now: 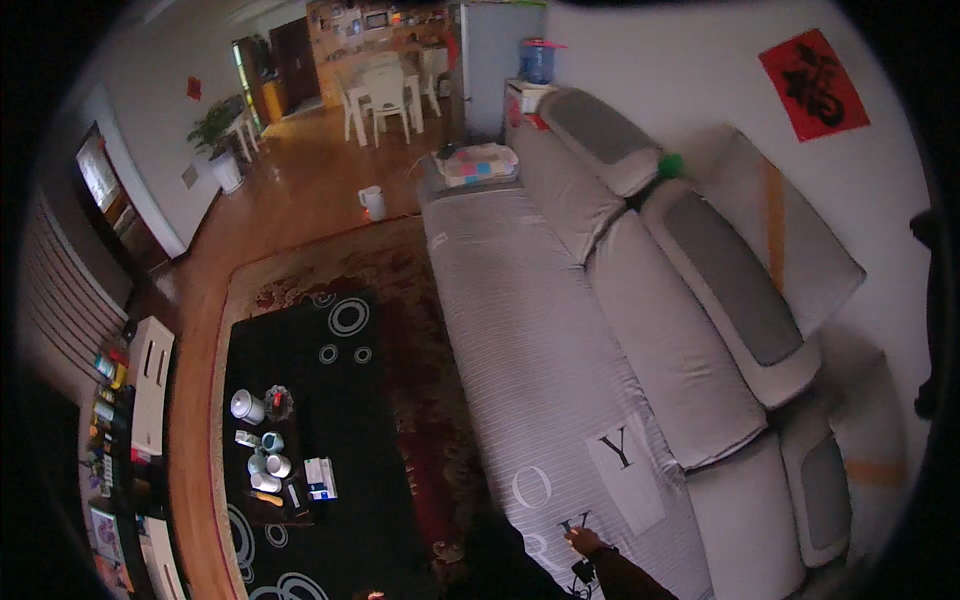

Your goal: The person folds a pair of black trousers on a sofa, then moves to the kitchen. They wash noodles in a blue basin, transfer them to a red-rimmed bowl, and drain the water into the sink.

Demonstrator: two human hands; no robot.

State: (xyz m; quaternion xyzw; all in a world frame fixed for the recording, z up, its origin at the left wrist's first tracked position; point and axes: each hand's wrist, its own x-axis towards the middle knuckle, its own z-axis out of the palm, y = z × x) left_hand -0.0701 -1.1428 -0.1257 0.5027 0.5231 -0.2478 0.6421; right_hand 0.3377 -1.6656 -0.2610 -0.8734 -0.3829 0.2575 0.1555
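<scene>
1. Grip cannot be told: the right hand reaches down with bent fingers, but whether they pinch anything is too small to see. The left hand does not clearly show.
2. Just below it is a black cabled item, on the grey striped seat cover toward the sofa's near end, between the seat's front edge and the back cushions.
3. Judging by the pose, the step in hand is handling at the cover or that item; the next move would call for a definite hold and a loose cable.
4. Toward the left edge of the black ring-patterned cloth stand a white lidded jug, contents hidden, a glass dish with something red in it, and a white cup, contents unclear.
5. Farther off, a white pot holds a green plant.
</scene>
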